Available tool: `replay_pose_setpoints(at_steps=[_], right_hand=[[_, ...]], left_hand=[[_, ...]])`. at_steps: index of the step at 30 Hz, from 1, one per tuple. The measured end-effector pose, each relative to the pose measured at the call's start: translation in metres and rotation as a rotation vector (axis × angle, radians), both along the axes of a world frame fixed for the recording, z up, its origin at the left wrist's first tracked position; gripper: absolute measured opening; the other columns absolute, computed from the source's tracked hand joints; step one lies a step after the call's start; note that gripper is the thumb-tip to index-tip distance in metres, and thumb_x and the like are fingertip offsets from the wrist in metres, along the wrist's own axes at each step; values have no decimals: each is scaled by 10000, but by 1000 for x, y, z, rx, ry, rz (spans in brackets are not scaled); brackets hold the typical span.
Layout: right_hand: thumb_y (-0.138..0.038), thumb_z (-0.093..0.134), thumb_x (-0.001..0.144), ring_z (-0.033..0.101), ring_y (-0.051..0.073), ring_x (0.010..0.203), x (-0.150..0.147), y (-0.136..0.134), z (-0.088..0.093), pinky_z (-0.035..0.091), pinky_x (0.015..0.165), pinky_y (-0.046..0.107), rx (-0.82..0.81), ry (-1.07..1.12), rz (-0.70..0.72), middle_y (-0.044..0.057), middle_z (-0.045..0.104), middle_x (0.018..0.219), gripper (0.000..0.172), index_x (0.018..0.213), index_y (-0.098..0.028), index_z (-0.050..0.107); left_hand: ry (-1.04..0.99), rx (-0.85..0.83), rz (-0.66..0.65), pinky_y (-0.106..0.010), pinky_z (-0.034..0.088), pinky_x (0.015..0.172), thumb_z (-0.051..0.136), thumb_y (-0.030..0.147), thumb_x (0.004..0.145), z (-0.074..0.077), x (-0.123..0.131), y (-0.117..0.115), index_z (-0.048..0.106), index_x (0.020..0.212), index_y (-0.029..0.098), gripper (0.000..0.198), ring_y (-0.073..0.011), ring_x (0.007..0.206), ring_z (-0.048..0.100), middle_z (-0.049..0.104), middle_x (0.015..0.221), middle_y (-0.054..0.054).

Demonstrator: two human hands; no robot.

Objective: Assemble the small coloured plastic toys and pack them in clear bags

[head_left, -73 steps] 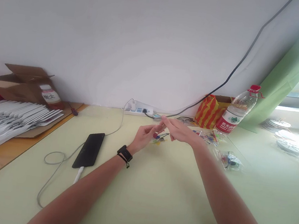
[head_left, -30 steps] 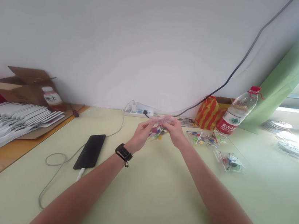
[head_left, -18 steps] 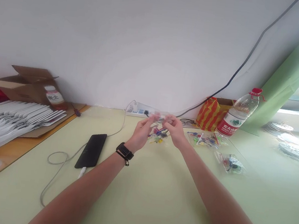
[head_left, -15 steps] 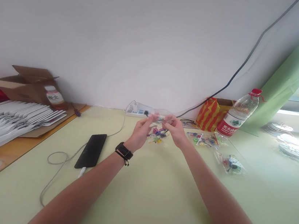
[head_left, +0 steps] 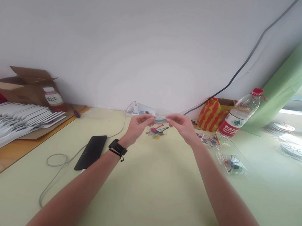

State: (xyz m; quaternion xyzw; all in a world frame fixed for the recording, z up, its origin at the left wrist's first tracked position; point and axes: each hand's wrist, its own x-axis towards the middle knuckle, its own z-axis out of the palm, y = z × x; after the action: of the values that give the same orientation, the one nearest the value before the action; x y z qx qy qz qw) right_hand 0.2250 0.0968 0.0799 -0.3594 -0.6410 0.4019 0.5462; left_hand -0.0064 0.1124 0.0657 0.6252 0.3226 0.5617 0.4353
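Note:
Between my two hands hangs a clear plastic bag (head_left: pixel 156 131) holding several small red, blue, yellow and green pieces. My left hand (head_left: pixel 139 125) pinches the bag's upper left edge with thumb and fingers; a black watch (head_left: pixel 118 147) is on that wrist. On the other side, my right hand (head_left: pixel 183 127) pinches the upper right edge. A pale bluish round piece (head_left: pixel 160 119) shows at the bag's top, between the fingertips. Whether the bag's mouth is open is too small to make out.
Two more clear bags of coloured pieces, one farther back (head_left: pixel 210 140) and one nearer (head_left: pixel 233 164), lie at right, beside a large water bottle (head_left: pixel 232 120). A phone (head_left: pixel 91 152) with its cable lies at left. A power strip (head_left: pixel 140 111) stands by the wall.
My hands have moved apart, the left one to the left and the right one slightly to the right. The bag's top is now stretched between them, and the pale round piece shows more clearly.

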Motion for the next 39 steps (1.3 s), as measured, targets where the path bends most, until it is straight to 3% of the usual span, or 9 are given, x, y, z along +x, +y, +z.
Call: replay_pose_setpoints(at_steps=[6,12,15,17,19,23,29,35,39], right_hand=[[-438,883,777,607,184,750,3,1,1,521,754,352,14,102,85,17,706,790,288,999,-260,835],[-408,862,752,655,216,848,3,2,0,547,825,369,-49,237,107,48,741,867,184,847,-251,847],[-503,815,809,654,221,834,3,0,3,553,829,383,-28,225,121,59,730,839,274,840,-232,837],[-529,840,800,646,214,822,3,-2,6,549,822,375,-2,157,95,49,714,820,309,877,-230,826],[-505,908,738,640,206,828,3,-3,8,544,820,363,26,86,52,31,702,830,363,962,-236,812],[-522,934,707,632,194,808,2,-3,10,542,816,364,37,58,16,19,685,833,489,1075,-234,791],[-463,937,698,635,194,809,0,-2,8,534,789,353,19,127,-8,35,732,868,317,884,-241,808],[-395,870,716,632,202,822,1,-2,5,545,832,366,-19,204,18,35,739,840,164,806,-262,835],[-408,862,738,647,219,855,3,-1,6,546,837,378,26,138,22,43,747,855,173,826,-260,837]], left_hand=[[2,46,-47,-375,558,841,827,374,854,10,-14,2,832,1100,210,295,-215,842,719,817,935,-98],[-100,-29,-150,-382,575,897,789,336,858,16,-19,4,861,960,179,201,-214,842,731,816,944,-115],[-78,-6,-116,-401,583,891,758,423,890,17,-17,2,857,949,164,284,-241,878,744,813,943,-133],[-23,36,-52,-409,584,906,845,429,820,19,-15,-1,847,965,180,288,-257,924,750,814,971,-122],[24,71,-16,-417,576,945,922,399,740,21,-14,-5,831,1038,202,368,-262,961,753,814,985,-103],[69,78,-28,-443,562,985,930,423,736,24,-16,-7,786,1210,221,534,-262,967,755,817,946,-84],[108,48,7,-412,577,868,932,411,720,22,-23,0,848,885,212,272,-261,928,734,813,978,-109],[30,-2,-46,-391,573,865,858,322,776,20,-23,5,865,890,214,157,-227,878,709,800,926,-95],[17,-2,-43,-410,572,908,862,348,777,21,-21,2,856,886,199,184,-231,879,712,792,912,-98]])
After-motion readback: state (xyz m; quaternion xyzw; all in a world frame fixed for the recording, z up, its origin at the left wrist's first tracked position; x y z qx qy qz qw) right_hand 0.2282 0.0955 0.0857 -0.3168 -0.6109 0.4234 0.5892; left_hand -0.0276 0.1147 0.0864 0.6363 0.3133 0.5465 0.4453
